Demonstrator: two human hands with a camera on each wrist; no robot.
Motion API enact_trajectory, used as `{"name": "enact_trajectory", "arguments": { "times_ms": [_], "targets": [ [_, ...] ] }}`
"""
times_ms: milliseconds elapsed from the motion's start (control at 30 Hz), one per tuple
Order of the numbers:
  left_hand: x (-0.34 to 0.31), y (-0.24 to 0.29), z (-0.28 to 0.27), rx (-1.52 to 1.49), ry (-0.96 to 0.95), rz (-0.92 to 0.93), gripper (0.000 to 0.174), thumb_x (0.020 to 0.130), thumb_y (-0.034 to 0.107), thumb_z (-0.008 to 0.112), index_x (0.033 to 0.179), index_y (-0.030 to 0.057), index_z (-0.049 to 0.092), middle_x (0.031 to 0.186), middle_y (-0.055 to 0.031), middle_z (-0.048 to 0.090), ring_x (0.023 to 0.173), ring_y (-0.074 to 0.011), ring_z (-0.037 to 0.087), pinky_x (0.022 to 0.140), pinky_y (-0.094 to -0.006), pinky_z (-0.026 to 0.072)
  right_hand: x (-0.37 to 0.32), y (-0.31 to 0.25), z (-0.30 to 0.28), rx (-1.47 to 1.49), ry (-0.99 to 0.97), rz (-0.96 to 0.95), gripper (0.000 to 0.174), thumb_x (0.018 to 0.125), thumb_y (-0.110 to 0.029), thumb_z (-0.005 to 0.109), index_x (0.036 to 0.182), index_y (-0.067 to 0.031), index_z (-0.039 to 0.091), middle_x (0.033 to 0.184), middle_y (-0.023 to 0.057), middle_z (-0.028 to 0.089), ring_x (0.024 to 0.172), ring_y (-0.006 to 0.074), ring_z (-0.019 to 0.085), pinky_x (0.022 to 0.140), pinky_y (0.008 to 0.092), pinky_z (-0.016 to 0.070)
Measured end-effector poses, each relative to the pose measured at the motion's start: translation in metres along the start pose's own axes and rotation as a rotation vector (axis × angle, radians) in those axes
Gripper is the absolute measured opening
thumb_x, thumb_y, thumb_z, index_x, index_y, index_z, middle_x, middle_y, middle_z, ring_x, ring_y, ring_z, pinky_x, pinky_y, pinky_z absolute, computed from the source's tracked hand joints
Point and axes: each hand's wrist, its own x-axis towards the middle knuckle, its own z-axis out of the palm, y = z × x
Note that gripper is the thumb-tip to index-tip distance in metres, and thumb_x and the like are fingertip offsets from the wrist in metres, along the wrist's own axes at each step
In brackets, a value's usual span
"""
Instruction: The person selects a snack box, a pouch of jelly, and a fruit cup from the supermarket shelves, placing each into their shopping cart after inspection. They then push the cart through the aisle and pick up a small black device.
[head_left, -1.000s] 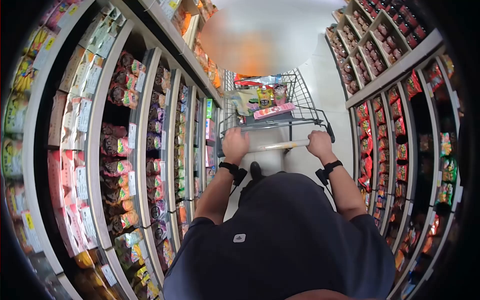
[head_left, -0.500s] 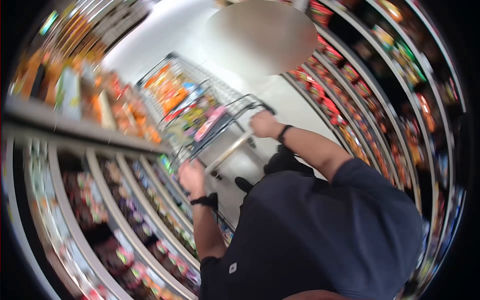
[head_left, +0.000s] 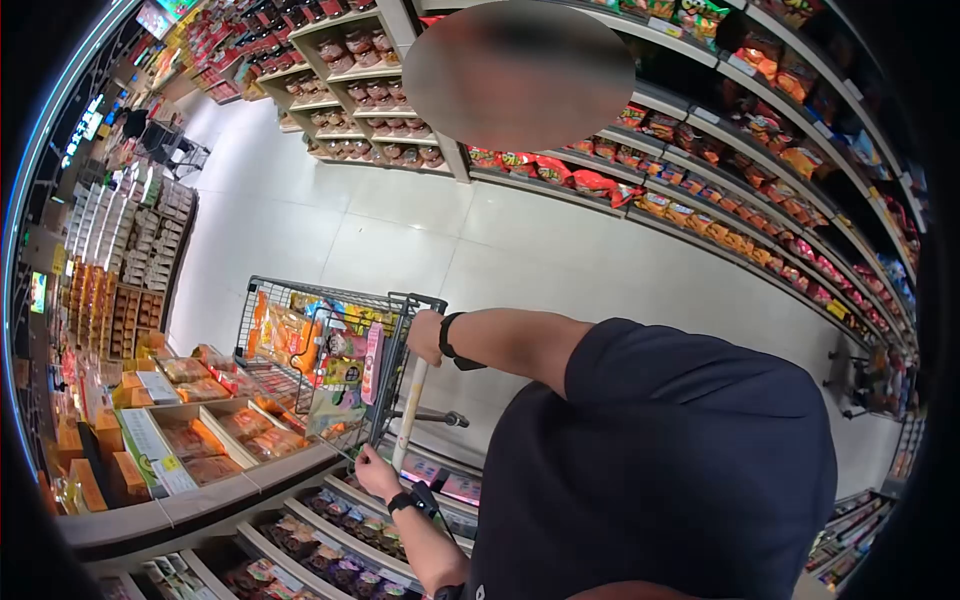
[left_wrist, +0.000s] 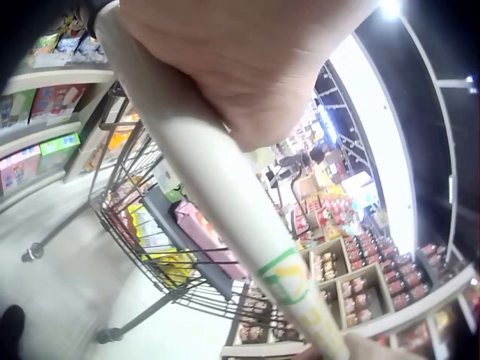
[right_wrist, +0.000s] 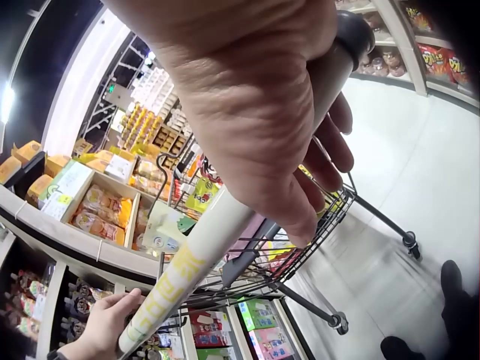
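My right hand (head_left: 427,336) grips the pale shopping cart handle (head_left: 412,405) near its far end; in the right wrist view the fingers (right_wrist: 330,146) show curled round the bar. The left hand (head_left: 378,472) holds the handle's other end, beside the snack shelves; its palm lies over the bar in the left wrist view. Ahead of the handle is the dark wire cart (head_left: 345,293). Inside it lie a long pink box (head_left: 373,350), an orange snack bag (head_left: 290,335) and several other packets.
A slanted display (head_left: 290,462) of orange-packed goods stands close along the cart's left side. Pale tiled floor (head_left: 400,235) stretches to the right and ahead, up to shelves of red snack bags (head_left: 590,180). Jar shelves (head_left: 375,120) stand across the aisle. Another cart (head_left: 175,150) is farther off.
The cart has swung left past the end display, turning out of the narrow aisle. The head view has rotated with it. Both hands have stayed on the handle.
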Motion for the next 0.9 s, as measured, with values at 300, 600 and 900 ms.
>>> {"name": "enact_trajectory", "arguments": {
  "times_ms": [300, 600, 900],
  "targets": [
    [0.016, 0.040, 0.007, 0.115, 0.057, -0.068, 0.038, 0.094, 0.041, 0.060, 0.101, 0.0059, 0.074, 0.104, -0.0200, 0.071, 0.101, -0.0381, 0.066, 0.090, -0.0463, 0.0506, 0.019, 0.032, -0.021, -0.039, 0.129, -0.096, 0.029, 0.067, -0.035, 0.081, 0.090, -0.0168, 0.080, 0.084, 0.0042, 0.075, 0.080, 0.0242, 0.073, 0.066, 0.0396, 0.0560],
    [0.013, 0.114, 0.017, 0.120, 0.101, -0.193, 0.036, 0.091, 0.040, 0.062, 0.103, 0.0086, 0.075, 0.103, -0.0183, 0.072, 0.100, -0.0361, 0.068, 0.088, -0.0456, 0.0522, 0.037, 0.094, -0.044, -0.069, 0.185, -0.163, 0.022, 0.066, -0.024, 0.071, 0.084, -0.0126, 0.078, 0.084, 0.0093, 0.075, 0.081, 0.0280, 0.073, 0.070, 0.0412, 0.0569],
    [0.034, 0.138, 0.038, 0.084, 0.107, -0.257, 0.033, 0.091, 0.038, 0.062, 0.102, 0.0103, 0.076, 0.103, -0.0177, 0.073, 0.102, -0.0354, 0.067, 0.088, -0.0453, 0.0527, 0.057, 0.127, -0.075, -0.110, 0.107, -0.188, 0.025, 0.074, -0.023, 0.066, 0.092, -0.0109, 0.079, 0.095, 0.0116, 0.076, 0.092, 0.0277, 0.074, 0.077, 0.0401, 0.0572]
  ]
}}
